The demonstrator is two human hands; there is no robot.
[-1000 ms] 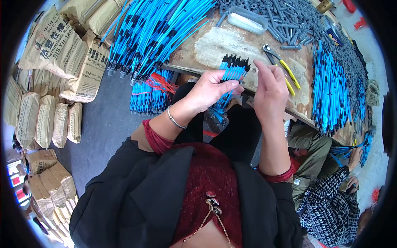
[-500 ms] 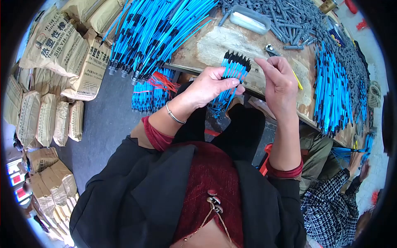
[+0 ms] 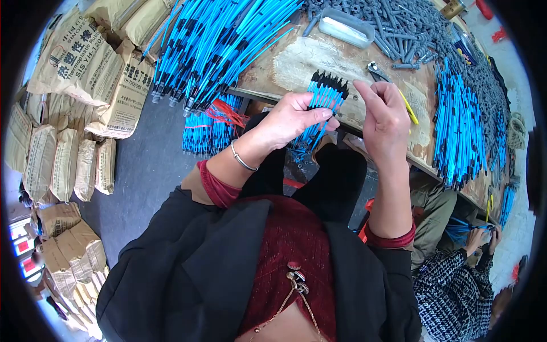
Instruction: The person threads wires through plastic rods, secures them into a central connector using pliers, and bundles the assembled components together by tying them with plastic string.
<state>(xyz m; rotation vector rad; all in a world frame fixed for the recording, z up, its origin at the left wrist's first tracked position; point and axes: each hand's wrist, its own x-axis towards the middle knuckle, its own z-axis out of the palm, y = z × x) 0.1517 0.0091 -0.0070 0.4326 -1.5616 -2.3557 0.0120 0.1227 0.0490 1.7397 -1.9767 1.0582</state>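
Observation:
My left hand [image 3: 301, 118] is closed around a bundle of thin blue tubes [image 3: 326, 96] with black tips. The tips stick up above my fingers, and the lower ends hang below the hand near the table's front edge. Just to the right of the bundle is my right hand [image 3: 387, 119], raised and apart from the tubes. Its fingers are partly bent with a gap between them, and I see nothing held there. Pliers [image 3: 377, 72] with yellow handles lie on the wooden table [image 3: 307, 57] behind it, partly hidden by the fingers.
Large piles of blue tubes lie left [image 3: 211, 51] and right [image 3: 458, 125] on the table. Grey plastic plugs [image 3: 393, 28] are heaped at the back by a clear tray [image 3: 346, 28]. Paper sacks [image 3: 85, 62] stand at left. At right, a co-worker's hands [image 3: 476, 239] handle blue tubes.
Both my hands have shifted only slightly; the bundle stays in my left hand. The co-worker's hands at the right have come closer together.

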